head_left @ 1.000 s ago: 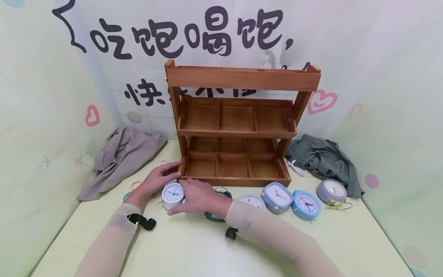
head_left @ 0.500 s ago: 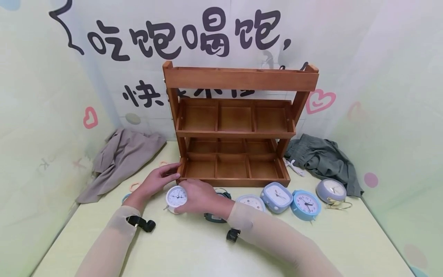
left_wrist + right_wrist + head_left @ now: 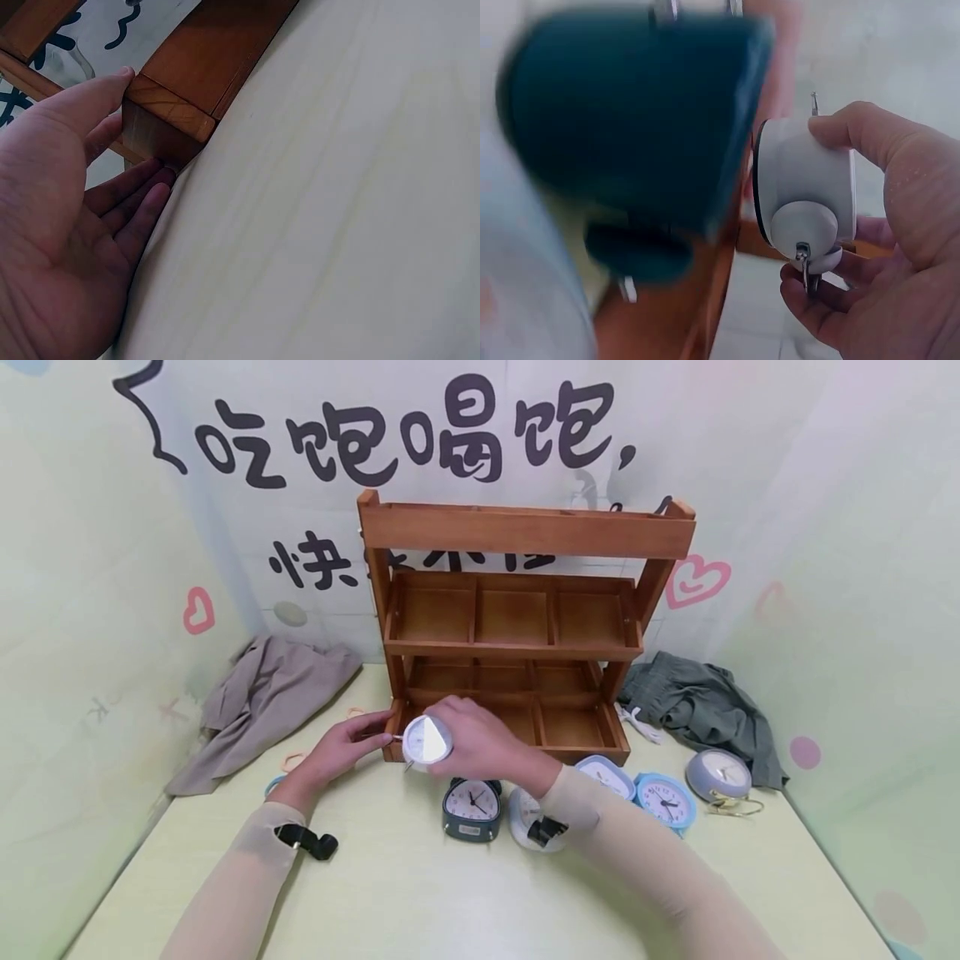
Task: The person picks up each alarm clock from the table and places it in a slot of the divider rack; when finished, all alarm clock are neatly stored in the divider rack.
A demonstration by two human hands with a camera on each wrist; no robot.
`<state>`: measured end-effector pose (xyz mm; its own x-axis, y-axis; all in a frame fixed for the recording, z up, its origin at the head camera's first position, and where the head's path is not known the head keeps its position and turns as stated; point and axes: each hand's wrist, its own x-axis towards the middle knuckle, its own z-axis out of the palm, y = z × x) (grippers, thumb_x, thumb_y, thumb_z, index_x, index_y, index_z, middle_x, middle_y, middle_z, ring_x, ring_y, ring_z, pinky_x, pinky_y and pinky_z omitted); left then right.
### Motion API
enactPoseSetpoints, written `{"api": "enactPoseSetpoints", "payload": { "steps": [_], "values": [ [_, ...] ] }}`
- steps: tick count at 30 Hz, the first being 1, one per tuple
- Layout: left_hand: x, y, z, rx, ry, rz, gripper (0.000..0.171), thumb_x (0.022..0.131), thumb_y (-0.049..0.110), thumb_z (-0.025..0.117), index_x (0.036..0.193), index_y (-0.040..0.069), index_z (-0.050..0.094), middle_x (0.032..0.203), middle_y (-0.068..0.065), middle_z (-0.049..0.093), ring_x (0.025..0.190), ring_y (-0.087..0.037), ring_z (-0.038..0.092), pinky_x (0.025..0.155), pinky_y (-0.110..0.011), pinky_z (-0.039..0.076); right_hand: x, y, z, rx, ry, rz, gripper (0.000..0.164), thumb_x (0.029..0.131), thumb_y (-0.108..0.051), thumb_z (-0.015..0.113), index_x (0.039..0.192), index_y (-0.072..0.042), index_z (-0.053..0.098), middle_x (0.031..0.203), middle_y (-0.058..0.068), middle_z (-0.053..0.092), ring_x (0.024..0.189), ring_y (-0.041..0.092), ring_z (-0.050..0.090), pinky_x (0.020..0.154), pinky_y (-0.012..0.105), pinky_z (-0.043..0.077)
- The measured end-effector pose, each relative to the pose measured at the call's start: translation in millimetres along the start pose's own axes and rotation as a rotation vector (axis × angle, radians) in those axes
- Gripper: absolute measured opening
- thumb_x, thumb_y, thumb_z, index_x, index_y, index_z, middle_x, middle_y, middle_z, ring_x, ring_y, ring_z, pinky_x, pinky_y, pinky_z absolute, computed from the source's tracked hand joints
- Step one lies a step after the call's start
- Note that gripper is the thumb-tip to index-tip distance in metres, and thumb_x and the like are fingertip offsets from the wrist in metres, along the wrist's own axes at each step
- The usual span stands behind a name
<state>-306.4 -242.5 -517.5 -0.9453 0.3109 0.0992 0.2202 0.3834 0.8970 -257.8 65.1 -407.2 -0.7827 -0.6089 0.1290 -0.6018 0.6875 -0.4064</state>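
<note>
In the head view my right hand (image 3: pixel 483 739) grips a small white twin-bell alarm clock (image 3: pixel 427 740), raised in front of the lower left compartment of a brown wooden rack (image 3: pixel 517 533). Glare whitens part of its dial. The right wrist view has the thumb on the top of the white alarm clock (image 3: pixel 814 176) and the fingers under its bells and metal hammer. My left hand (image 3: pixel 337 753) reaches to the rack's lower left corner. Seen from the left wrist, its fingers lie fairly straight against the end panel (image 3: pixel 161 135), with the thumb at the edge.
A dark green alarm clock (image 3: pixel 472 810) and a white one (image 3: pixel 528 818) stand before the rack. Further right are a blue-violet clock (image 3: pixel 609 774), a light blue clock (image 3: pixel 666 802) and a lavender clock (image 3: pixel 718 774). Cloths, mauve (image 3: pixel 273 702) and grey-green (image 3: pixel 697 706), flank the rack.
My right hand has lifted the white alarm clock off the table and carried it right and up toward the rack, uncovering the dark green clock. My left hand stays at the rack's corner.
</note>
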Motion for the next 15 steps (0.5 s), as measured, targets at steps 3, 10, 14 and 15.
{"api": "enactPoseSetpoints", "payload": {
  "steps": [3, 10, 14, 15],
  "values": [
    [0.1, -0.9, 0.3, -0.008, -0.001, 0.010, 0.058, 0.107, 0.033, 0.079, 0.159, 0.014, 0.063, 0.159, -0.010, 0.063, 0.140, -0.029, 0.061, 0.105, -0.020, 0.050, 8, 12, -10, -0.073, 0.010, 0.010, 0.085, 0.082, -0.039, 0.099, 0.154, -0.018, 0.059, 0.149, 0.004, 0.058, 0.129, 0.023, 0.055, 0.109, 0.048, 0.054],
    [-1.4, -2.3, -0.2, -0.017, 0.005, 0.025, 0.056, 0.107, 0.029, 0.079, 0.159, 0.012, 0.064, 0.159, -0.012, 0.063, 0.140, -0.029, 0.061, 0.105, -0.019, 0.049, 31, 31, -20, -0.200, 0.033, 0.030, 0.088, 0.080, -0.033, 0.100, 0.157, -0.020, 0.058, 0.157, 0.008, 0.054, 0.133, 0.030, 0.055, 0.117, 0.055, 0.049],
    [-1.0, -2.1, 0.4, -0.012, 0.007, 0.024, 0.057, 0.107, 0.033, 0.079, 0.158, 0.014, 0.064, 0.159, -0.009, 0.063, 0.141, -0.028, 0.060, 0.106, -0.020, 0.048, 41, 34, -21, -0.265, -0.001, 0.014, 0.087, 0.082, -0.031, 0.101, 0.159, -0.025, 0.059, 0.163, 0.010, 0.049, 0.139, 0.032, 0.052, 0.118, 0.054, 0.049],
    [-0.7, -1.7, 0.7, -0.013, 0.009, 0.021, 0.056, 0.107, 0.033, 0.080, 0.158, 0.015, 0.065, 0.159, -0.008, 0.064, 0.141, -0.028, 0.060, 0.106, -0.019, 0.047, 44, 34, -21, -0.289, -0.012, 0.002, 0.087, 0.083, -0.031, 0.101, 0.159, -0.026, 0.059, 0.164, 0.010, 0.048, 0.140, 0.033, 0.051, 0.118, 0.054, 0.049]
  ]
}}
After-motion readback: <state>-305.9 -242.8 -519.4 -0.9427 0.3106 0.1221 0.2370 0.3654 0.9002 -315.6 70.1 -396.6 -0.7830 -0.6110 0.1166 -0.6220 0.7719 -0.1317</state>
